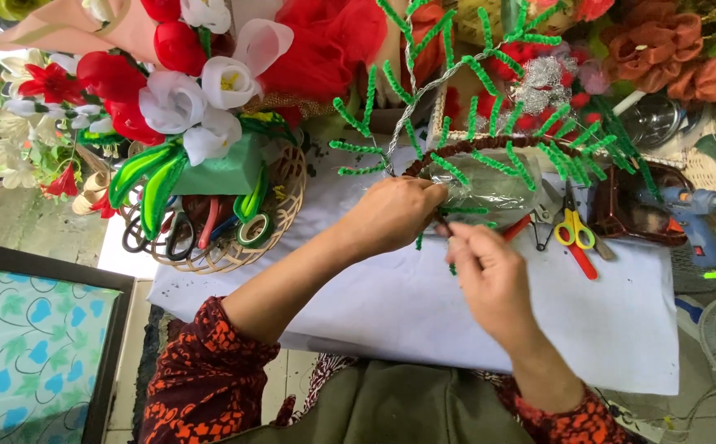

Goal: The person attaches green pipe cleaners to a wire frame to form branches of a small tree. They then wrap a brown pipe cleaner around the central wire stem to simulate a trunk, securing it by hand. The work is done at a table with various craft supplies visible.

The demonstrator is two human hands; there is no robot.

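Pinching the brown stem (pixel 443 224) of the green pipe-cleaner tree (pixel 489 123), the left hand (pixel 391 214) is clenched around its base; the right hand (pixel 489 271) grips just below, branches fanning away above the yellow-handled scissors (pixel 576 230).

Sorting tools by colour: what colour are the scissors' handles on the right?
Yellow handles, on the scissors; head view.

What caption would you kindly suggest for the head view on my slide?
Left hand and right hand working a green pipe-cleaner branch over a white-covered table, scissors nearby.
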